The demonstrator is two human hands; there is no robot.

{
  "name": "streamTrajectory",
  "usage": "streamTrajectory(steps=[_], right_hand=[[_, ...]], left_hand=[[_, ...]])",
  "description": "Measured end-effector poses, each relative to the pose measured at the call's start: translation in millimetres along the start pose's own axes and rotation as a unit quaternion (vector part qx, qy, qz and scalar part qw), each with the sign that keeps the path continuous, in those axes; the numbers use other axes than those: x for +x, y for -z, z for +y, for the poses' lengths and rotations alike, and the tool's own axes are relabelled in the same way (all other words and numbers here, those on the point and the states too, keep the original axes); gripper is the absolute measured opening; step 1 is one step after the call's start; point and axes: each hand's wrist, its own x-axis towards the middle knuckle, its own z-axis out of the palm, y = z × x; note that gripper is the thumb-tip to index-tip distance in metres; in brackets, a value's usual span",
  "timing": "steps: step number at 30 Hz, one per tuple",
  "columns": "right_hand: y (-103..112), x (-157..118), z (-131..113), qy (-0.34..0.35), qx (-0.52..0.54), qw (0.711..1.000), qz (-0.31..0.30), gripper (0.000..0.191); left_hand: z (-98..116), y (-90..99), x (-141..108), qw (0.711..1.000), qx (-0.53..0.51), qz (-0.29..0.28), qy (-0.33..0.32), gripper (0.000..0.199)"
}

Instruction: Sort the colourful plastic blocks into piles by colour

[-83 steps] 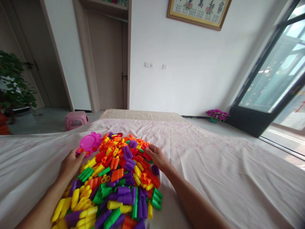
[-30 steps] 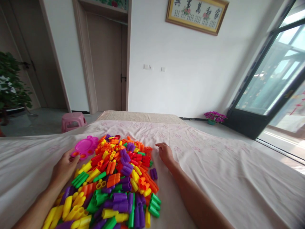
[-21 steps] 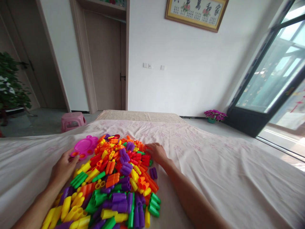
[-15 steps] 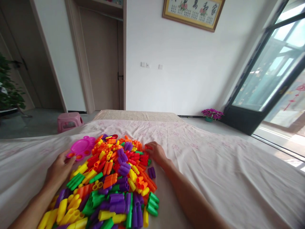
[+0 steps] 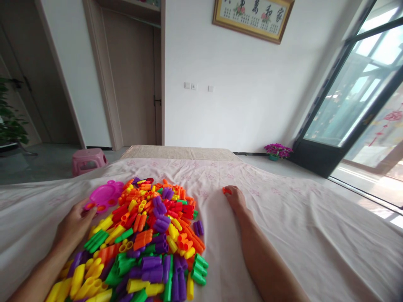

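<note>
A large heap of plastic bullet-shaped building blocks (image 5: 143,239) in orange, yellow, green, purple and red covers the cloth before me. My left hand (image 5: 75,216) is closed at the near edge of a flat pink paw-shaped plate (image 5: 103,193), thumb and fingers gripping its rim. Small orange pieces (image 5: 101,208) show in the round lobes along that rim. To the right of the heap, my right hand (image 5: 235,198) rests low over the cloth, its fingers pinching an orange block (image 5: 226,190). Most of that block is hidden by the fingers.
A pale floral cloth (image 5: 283,235) is spread beneath everything. A single purple block (image 5: 198,227) lies at the heap's right edge. Beyond the cloth stand a pink stool (image 5: 90,159) on the left and a pot of magenta flowers (image 5: 278,151) on the right.
My right hand has moved right, away from the heap's edge, carrying the orange block. My left hand stays by the pink plate. The view has shifted slightly.
</note>
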Motion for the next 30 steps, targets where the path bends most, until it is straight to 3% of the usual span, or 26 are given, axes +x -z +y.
streamTrajectory(steps=[3,6,10,14,21,24,30], right_hand=[[1,-2,-12,-0.006,-0.038,0.998,0.041,0.047],[-2,-6,-39,0.045,-0.009,0.997,0.065,0.046],[-20,-16,-86,0.151,0.097,0.984,0.000,0.037],[-42,-28,-124,0.217,0.151,0.961,-0.087,0.044],[-60,-29,-143,0.289,0.242,0.916,-0.136,0.044],[-62,-30,-143,0.280,0.254,0.917,-0.126,0.038],[-61,-31,-141,0.151,0.293,0.943,-0.050,0.027]], left_hand=[[-3,-3.1,2,1.000,-0.013,-0.006,0.014,0.068],[-4,-4.6,3,1.000,-0.025,-0.004,0.012,0.067],[-1,-2.3,1,1.000,-0.028,-0.010,0.009,0.066],[3,-1.1,-1,0.999,-0.044,-0.010,0.014,0.065],[0,-4.8,0,0.998,-0.063,-0.010,0.023,0.066],[3,-2.5,-2,0.998,-0.052,-0.010,0.025,0.064],[5,1.0,-2,0.999,-0.036,-0.021,0.032,0.068]])
